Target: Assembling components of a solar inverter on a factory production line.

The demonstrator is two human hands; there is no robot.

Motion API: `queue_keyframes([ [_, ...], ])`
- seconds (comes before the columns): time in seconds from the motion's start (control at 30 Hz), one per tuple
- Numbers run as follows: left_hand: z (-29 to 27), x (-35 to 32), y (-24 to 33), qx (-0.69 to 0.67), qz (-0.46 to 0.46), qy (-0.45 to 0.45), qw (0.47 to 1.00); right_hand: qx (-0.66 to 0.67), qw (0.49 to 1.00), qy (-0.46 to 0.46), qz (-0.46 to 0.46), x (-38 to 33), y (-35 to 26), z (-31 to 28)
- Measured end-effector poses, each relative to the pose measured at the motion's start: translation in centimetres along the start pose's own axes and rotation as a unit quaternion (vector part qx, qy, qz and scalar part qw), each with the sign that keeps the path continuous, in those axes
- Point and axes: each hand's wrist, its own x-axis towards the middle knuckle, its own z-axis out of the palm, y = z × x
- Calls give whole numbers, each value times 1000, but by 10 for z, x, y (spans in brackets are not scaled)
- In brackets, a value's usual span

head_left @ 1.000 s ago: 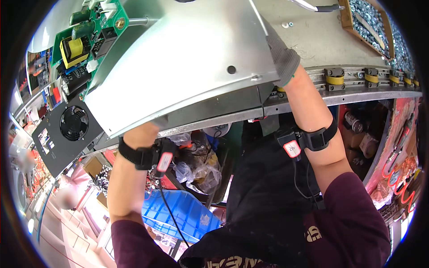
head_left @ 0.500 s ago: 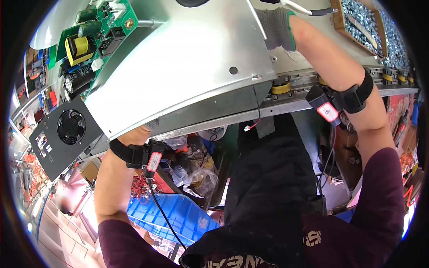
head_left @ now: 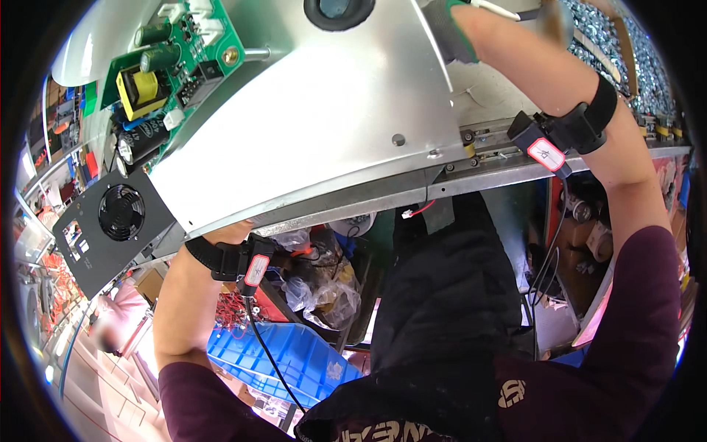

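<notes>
Left hand under metal housing, grip unclear; right hand gloved, grip unclear

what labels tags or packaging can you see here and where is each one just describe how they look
Wrist tag: on the black band of the right forearm, small white rectangle edged red.
Second wrist tag: on the left wrist band, same white and red.
Clear plastic bags: crumpled, under the bench edge.
Blue bin: rectangular plastic, lower centre.
</notes>
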Motion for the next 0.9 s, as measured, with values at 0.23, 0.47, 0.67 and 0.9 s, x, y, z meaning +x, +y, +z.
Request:
queue_keyframes([
  [0.23,-4,-2,0,-2,1,-6,1000,-1,998,45,38,-4,-11,-3],
  [0.47,-10,5,-12,1,16,8,1000,-24,974,213,76,-35,-70,-2],
  [0.67,12,11,-4,-148,-31,124,981,-108,957,201,181,-45,-189,73],
  [0.9,100,67,45,-200,-155,354,900,-218,967,-20,131,-1,-266,54],
])
